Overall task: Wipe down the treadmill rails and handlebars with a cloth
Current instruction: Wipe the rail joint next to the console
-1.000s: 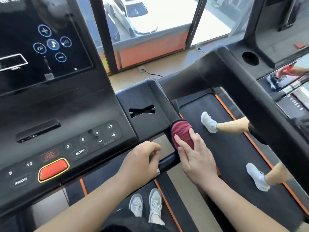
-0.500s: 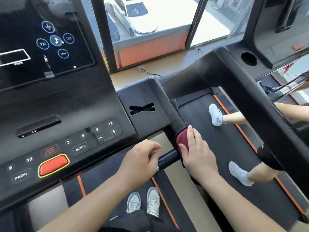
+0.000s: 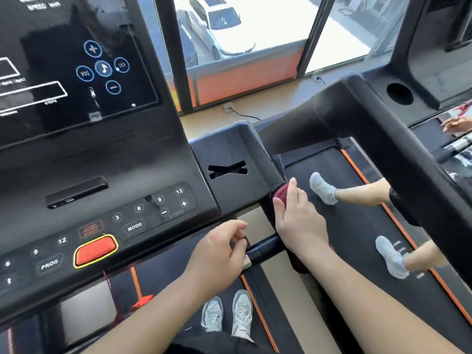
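Head view: the person stands on the treadmill, facing the console [image 3: 153, 169].

The right hand [image 3: 300, 223] lies along the padded side rail [image 3: 265, 164] at the console's right edge. Its fingers [image 3: 293, 190] are straight and pressed flat, not clenched, with the dark red cloth [image 3: 281, 194] trapped between palm and rail. Only a small patch of cloth shows, at the fingertips and beside the thumb.

The rail's long axis runs from the console's far corner down toward the person. The fingers point along that same line. Bare rail lies directly ahead of the fingertips, touching the cloth's leading edge.

The left hand [image 3: 217, 254] sits at the inner end of the short crossbar [image 3: 268, 246], which branches sideways from the rail. Its fingers are curled there, but I cannot tell whether they actually clasp the bar.

Assessment: the right hand alone has the cloth, so the stroke falls to it. It would be a straight push forward along the rail. The crossbar lies between the two hands and appears not yet covered.

Another person's legs [image 3: 357, 192] are on the neighbouring belt, well apart.
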A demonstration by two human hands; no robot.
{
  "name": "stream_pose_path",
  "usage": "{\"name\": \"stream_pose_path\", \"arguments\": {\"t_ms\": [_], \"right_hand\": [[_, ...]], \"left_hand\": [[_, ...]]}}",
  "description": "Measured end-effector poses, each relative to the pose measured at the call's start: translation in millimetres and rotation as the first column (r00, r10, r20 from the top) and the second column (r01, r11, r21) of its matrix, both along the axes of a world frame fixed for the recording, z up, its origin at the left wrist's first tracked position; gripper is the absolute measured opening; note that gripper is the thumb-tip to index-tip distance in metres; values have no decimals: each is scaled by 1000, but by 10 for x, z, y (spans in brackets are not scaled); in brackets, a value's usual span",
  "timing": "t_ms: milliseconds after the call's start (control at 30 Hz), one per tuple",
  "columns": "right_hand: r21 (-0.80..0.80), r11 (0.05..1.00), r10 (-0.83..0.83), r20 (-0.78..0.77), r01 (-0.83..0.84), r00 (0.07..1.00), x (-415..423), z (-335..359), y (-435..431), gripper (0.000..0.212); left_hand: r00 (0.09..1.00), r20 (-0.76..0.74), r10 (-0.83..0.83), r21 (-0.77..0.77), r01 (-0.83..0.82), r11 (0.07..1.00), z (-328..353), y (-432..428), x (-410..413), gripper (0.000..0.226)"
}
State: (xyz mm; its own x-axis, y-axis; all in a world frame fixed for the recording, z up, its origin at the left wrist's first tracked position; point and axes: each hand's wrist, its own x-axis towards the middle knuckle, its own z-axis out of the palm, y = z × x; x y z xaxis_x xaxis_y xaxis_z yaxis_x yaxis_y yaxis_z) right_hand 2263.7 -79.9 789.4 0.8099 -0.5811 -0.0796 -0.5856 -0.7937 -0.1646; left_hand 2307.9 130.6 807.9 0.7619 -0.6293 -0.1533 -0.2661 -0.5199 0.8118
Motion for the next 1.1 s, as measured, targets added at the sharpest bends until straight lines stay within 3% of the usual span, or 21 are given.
{"name": "stream_pose_path", "arguments": {"t_ms": [133,267,400,500,633,700,767,833,933,1000,1067,1100], "right_hand": [[25,1000,-15,46,14,999,269,15,-27,70],[-114,987,120,50,-114,992,-331,-107,34,67],[-152,958,250,18,-244,968,-970,-199,94,65],[-99,941,323,-18,-323,946,-878,-171,41,61],[157,968,185,88,-197,979,-193,19,-119,56],[260,960,88,65,-102,994,51,98,-184,55],[258,965,45,23,-50,999,81,105,-156,55],[142,989,50,24,-53,998,-120,53,-61,58],[-63,993,103,63,-99,993,-679,-65,113,59],[-85,986,150,75,-143,986,-1056,-94,221,59],[-7,978,209,179,-211,962,-1365,-97,287,54],[116,972,168,274,-206,947,-1463,-48,273,50]], "left_hand": [[999,-35,-17,1,17,1000,-4,-46,-105,31],[999,-31,-30,-3,30,1000,-22,-72,-174,29],[999,-38,9,-33,-10,999,-34,-77,-199,29],[999,-50,21,-35,-23,999,-24,-31,-209,30],[997,-76,25,-26,-27,999,-9,2,-185,29],[998,-59,10,-25,-12,1000,-4,-7,-201,29],[999,-37,-17,-31,16,999,-1,-4,-246,29],[999,-22,-43,-47,42,998,-23,1,-295,29],[995,61,-77,-55,80,995,-121,-25,-351,27],[979,180,-94,-58,106,993,-198,-106,-393,29],[942,307,-136,-87,170,982,-209,-292,-488,32],[917,356,-179,-112,232,966,-190,-434,-558,33]]}}
